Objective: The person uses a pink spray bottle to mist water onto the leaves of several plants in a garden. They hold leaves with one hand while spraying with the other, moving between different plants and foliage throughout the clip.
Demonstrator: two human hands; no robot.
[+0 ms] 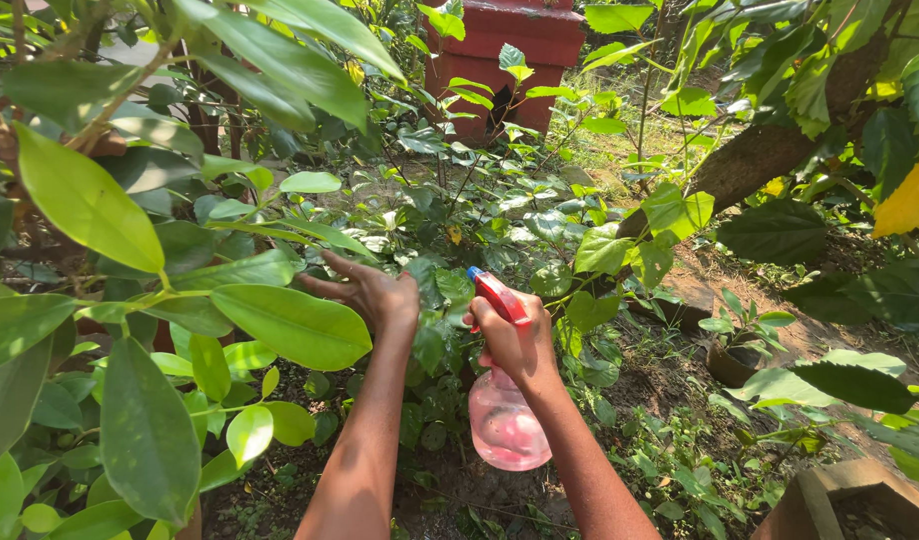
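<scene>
While the right hand (515, 340) is closing around the neck of a spray bottle (506, 420), its fingers are wrapping the red trigger head (499, 294) (whether the trigger is being squeezed cannot be told). The blue nozzle tip (475, 271) is pointing away from the person, up and to the left, toward the dark shrub leaves (450, 215) ahead. The bottle's pink, see-through body is hanging below the fist, tilting slightly, above bare soil (670, 375).

Just to the left, the left hand (375, 292) is stretching out with its fingers spread and loose, holding nothing; it is reaching in among the foliage, and its fingertips are lying beside a long glossy leaf (295, 325), though touching cannot be told. The two hands are staying near each other, not touching.

Big light green leaves (85, 200) are crowding the left side of the view. To the right, a small potted plant (740, 345) is sitting on the ground, well apart from the bottle. A thick slanting trunk (780, 150) is crossing the upper right, with a yellow leaf (915, 195) beside it. Farther back, a red brick structure (510, 45) is standing behind the shrubs. A brown box corner (845, 500) is showing at the lower right edge.
</scene>
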